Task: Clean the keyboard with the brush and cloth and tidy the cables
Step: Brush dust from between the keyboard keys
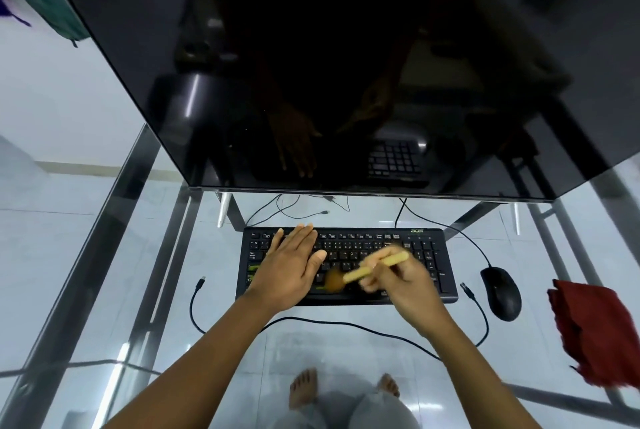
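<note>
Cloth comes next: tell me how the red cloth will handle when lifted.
The red cloth lies crumpled in folds, so it probably droops limp. It looks thin, likely light. On the smooth glass table it may slide easily.

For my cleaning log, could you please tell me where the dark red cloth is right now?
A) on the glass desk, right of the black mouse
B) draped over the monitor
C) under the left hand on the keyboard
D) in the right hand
A: the crumpled dark red cloth lies on the glass desk, right of the black computer mouse; the right hand grips a pale wooden brush instead.
</note>
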### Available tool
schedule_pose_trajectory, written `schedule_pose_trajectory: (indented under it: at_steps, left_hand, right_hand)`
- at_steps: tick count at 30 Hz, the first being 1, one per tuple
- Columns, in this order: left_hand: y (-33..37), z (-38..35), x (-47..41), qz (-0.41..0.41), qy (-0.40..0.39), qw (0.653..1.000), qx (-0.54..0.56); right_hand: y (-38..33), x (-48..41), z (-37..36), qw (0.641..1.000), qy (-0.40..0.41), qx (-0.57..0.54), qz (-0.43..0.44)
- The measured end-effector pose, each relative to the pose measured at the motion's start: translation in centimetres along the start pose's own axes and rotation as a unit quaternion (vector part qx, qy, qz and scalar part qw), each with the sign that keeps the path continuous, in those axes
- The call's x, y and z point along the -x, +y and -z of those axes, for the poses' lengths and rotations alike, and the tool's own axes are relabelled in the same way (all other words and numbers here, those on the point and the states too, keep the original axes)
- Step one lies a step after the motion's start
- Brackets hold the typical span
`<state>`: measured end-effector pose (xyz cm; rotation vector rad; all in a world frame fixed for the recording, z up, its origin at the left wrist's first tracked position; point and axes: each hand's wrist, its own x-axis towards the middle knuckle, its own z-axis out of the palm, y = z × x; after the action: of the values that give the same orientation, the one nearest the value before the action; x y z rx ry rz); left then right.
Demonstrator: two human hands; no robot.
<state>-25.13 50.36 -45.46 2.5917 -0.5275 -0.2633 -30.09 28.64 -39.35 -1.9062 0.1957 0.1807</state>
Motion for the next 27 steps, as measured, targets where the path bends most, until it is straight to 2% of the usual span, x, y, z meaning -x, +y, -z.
schedule_pose_trajectory:
  at_steps: [1, 2, 4, 5, 8, 9, 12, 13, 14, 15, 16, 17, 19, 20, 21, 23, 24, 25, 27]
  left_hand:
    - [0.0, 0.0, 0.0, 0.000, 0.003, 1.000, -0.001]
    - [0.0, 0.0, -0.1, -0.001, 0.007, 1.000, -0.001]
    - [0.0, 0.0, -0.2, 0.001, 0.017, 1.000, -0.001]
    - [0.0, 0.0, -0.3, 0.002, 0.023, 1.000, -0.004]
    - [0.1, -0.2, -0.2, 0.006, 0.028, 1.000, -0.013]
    - [0.2, -0.3, -0.3, 0.006, 0.025, 1.000, -0.013]
    - [1.0, -0.4, -1.0, 0.002, 0.012, 1.000, -0.013]
    - [1.4, -0.4, -1.3, -0.001, 0.006, 1.000, -0.016]
    - [1.7, -0.5, -1.6, -0.005, -0.005, 1.000, -0.020]
    - [2.1, -0.6, -1.8, -0.013, -0.020, 0.999, -0.026]
    - [2.6, -0.8, -2.1, -0.026, -0.040, 0.998, -0.034]
    - [3.0, -0.9, -2.2, -0.038, -0.059, 0.997, -0.044]
    - [3.9, -1.4, -2.5, -0.058, -0.086, 0.992, -0.065]
    - [4.2, -1.6, -2.6, -0.060, -0.089, 0.992, -0.073]
    - [4.5, -1.8, -2.8, -0.060, -0.089, 0.991, -0.078]
    - [4.9, -2.1, -3.0, -0.059, -0.085, 0.991, -0.088]
    - [5.0, -2.1, -3.0, -0.061, -0.085, 0.990, -0.093]
    - [4.9, -2.1, -3.0, -0.063, -0.088, 0.989, -0.098]
    - [4.9, -2.0, -2.9, -0.069, -0.097, 0.987, -0.110]
  right_hand:
    - [0.2, 0.1, 0.3, 0.999, -0.034, 0.033, -0.007]
    - [0.4, 0.1, 0.6, 0.999, -0.025, 0.047, -0.001]
    - [0.8, 0.1, 1.8, 0.994, 0.076, 0.069, 0.027]
    - [0.9, 0.2, 2.3, 0.994, 0.085, 0.055, 0.030]
    - [0.9, 0.9, 2.4, 0.997, -0.057, 0.043, -0.030]
    - [1.1, 1.0, 2.5, 0.996, -0.054, 0.060, -0.034]
    - [1.3, 0.7, 3.6, 0.990, 0.126, 0.066, 0.009]
    - [1.2, 0.5, 3.8, 0.990, 0.139, 0.036, 0.010]
    - [0.8, 0.4, 3.9, 0.994, 0.111, 0.011, -0.006]
    - [0.7, 0.4, 3.7, 0.999, 0.042, -0.001, -0.026]
    - [0.6, 0.5, 3.6, 0.999, -0.014, 0.032, -0.040]
    - [0.8, 0.4, 3.5, 0.997, -0.024, 0.065, -0.035]
    - [0.9, -0.2, 3.9, 0.991, 0.084, 0.100, -0.004]
    - [0.7, -0.6, 4.1, 0.988, 0.132, 0.076, 0.001]
    - [0.7, -1.1, 4.2, 0.989, 0.140, 0.045, -0.003]
    - [0.4, -1.6, 4.0, 0.998, 0.051, 0.017, -0.026]
    - [0.4, -1.7, 4.0, 0.998, 0.025, 0.045, -0.028]
    - [0.4, -2.0, 3.9, 0.997, 0.045, 0.068, -0.011]
    - [0.4, -2.6, 4.4, 0.986, 0.151, 0.067, 0.010]
